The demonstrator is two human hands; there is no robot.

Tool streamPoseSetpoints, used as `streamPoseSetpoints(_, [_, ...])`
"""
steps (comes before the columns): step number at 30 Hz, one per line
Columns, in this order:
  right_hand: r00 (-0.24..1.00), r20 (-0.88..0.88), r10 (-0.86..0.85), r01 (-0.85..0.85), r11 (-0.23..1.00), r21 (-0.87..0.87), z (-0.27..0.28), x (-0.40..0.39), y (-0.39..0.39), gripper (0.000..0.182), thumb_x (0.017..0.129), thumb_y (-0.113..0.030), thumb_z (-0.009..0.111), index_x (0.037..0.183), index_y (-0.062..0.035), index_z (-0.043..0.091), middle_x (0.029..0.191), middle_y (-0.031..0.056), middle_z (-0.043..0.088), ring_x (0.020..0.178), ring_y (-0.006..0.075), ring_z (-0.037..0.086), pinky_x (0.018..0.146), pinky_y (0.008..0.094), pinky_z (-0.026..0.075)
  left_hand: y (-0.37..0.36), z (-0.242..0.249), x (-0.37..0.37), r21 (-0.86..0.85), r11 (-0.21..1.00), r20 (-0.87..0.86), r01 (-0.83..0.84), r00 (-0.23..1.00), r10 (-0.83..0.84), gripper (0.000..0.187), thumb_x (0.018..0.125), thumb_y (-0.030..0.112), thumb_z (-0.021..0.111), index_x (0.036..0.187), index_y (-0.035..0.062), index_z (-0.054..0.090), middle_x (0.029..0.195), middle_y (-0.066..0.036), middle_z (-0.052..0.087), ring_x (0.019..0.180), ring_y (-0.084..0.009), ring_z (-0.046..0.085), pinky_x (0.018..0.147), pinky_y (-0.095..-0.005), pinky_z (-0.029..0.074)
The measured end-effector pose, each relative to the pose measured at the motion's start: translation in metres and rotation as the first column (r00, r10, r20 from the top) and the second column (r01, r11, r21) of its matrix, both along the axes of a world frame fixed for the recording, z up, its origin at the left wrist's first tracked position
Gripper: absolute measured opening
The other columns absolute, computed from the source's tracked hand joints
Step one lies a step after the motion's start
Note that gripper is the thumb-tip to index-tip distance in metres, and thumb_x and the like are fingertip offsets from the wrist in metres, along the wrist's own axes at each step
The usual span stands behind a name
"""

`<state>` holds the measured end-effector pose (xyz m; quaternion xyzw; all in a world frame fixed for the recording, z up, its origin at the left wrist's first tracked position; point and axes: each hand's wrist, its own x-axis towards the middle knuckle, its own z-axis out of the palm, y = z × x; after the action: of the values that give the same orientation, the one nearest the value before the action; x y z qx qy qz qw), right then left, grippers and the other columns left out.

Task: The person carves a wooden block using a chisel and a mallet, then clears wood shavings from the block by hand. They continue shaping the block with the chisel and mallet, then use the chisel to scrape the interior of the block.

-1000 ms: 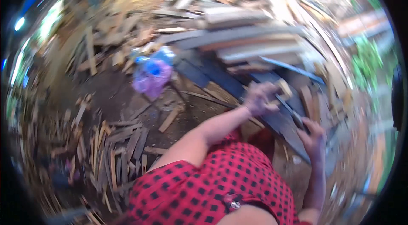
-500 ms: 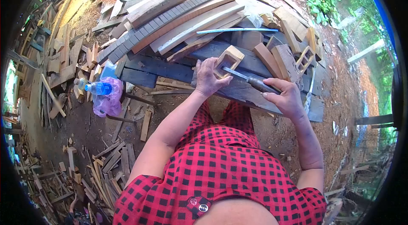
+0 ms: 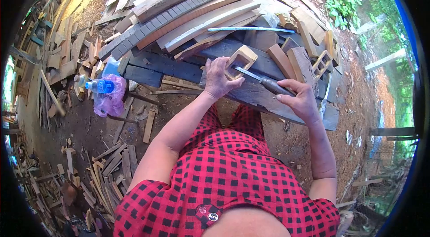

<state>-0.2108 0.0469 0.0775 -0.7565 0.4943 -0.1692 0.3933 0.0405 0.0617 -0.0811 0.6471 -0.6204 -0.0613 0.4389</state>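
Observation:
A small hollow wooden block [image 3: 247, 54] rests at a tilt on the dark plank bench [image 3: 179, 69]. My left hand [image 3: 219, 77] is closed on its left side, thumb along the near edge. In my right hand [image 3: 299, 98] is the dark handle of a chisel [image 3: 269, 84], its metal blade pointing up and left. The blade's tip is at the block's opening. Fingers of the right hand wrap the rear of the handle. To the right of the block lie brown wooden pieces [image 3: 281, 61].
Long curved boards [image 3: 197, 24] are stacked behind the block, with a thin pale strip [image 3: 251, 28] beside them. A water bottle [image 3: 102, 86] and pink plastic bag [image 3: 112, 102] stand at the left. A slotted wooden frame [image 3: 320, 64] is at the right. Scrap wood covers the ground.
The view has shifted slightly, moving the bottle and bag left and down a little to the left in frame. Both hands keep their holds, and the chisel tip stays at the block's opening.

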Motion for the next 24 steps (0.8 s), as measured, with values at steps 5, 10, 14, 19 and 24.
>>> streamPoseSetpoints(5, [1.000,0.007,0.003,-0.003,0.999,0.040,0.012,0.006,-0.013,0.038,0.069,-0.016,0.074,0.103,0.0007,0.069,0.074,0.0071,0.068,0.067,0.0107,0.062,0.062,0.0255,0.047,0.000,0.029,0.006,0.229,0.972,0.072,0.049,0.995,-0.068,0.069,0.058,0.046,0.082,0.108,0.0068,0.054,0.108,-0.012,0.058,0.104,-0.0305,0.055,0.103,-0.0464,0.035])
streamPoseSetpoints(10, [0.997,0.064,0.038,-0.041,0.998,0.047,0.014,0.007,-0.017,0.038,0.069,-0.015,0.073,0.102,0.0031,0.069,0.077,0.0043,0.068,0.065,0.0092,0.060,0.059,0.0240,0.045,-0.015,0.053,-0.005,0.231,0.931,0.012,0.282,0.956,-0.293,0.081,0.052,0.049,0.084,0.118,0.0094,0.056,0.119,-0.016,0.054,0.114,-0.0319,0.049,0.097,-0.0462,0.039])
streamPoseSetpoints(14, [0.998,-0.009,0.069,-0.068,0.997,0.039,0.027,0.019,-0.010,0.032,0.074,-0.015,0.070,0.101,0.0035,0.069,0.080,0.0050,0.066,0.069,0.0102,0.059,0.062,0.0241,0.046,-0.007,0.050,-0.031,0.056,0.997,0.259,0.053,0.964,-0.065,0.078,0.056,0.049,0.082,0.122,0.0140,0.057,0.133,-0.017,0.047,0.130,-0.0344,0.040,0.101,-0.0517,0.036])
streamPoseSetpoints(19, [0.991,-0.076,0.106,-0.114,0.988,-0.107,0.022,0.027,-0.022,0.029,0.084,-0.023,0.068,0.092,0.0047,0.066,0.076,0.0051,0.061,0.070,0.0117,0.056,0.062,0.0273,0.043,-0.006,0.066,-0.047,-0.265,0.877,0.061,0.400,0.915,-0.399,0.061,0.057,0.019,0.073,0.115,0.0106,0.056,0.109,-0.012,0.059,0.119,-0.0363,0.048,0.093,-0.0509,0.039])
streamPoseSetpoints(24, [0.982,0.081,0.170,-0.168,0.985,-0.028,0.027,0.027,-0.031,0.040,0.097,-0.038,0.054,0.088,0.0006,0.060,0.082,0.0033,0.055,0.077,0.0102,0.050,0.065,0.0276,0.041,0.001,0.101,-0.071,-0.366,0.763,-0.347,0.533,0.682,-0.644,0.050,0.056,0.010,0.070,0.104,0.0077,0.058,0.094,-0.013,0.061,0.097,-0.0368,0.058,0.082,-0.0442,0.045])
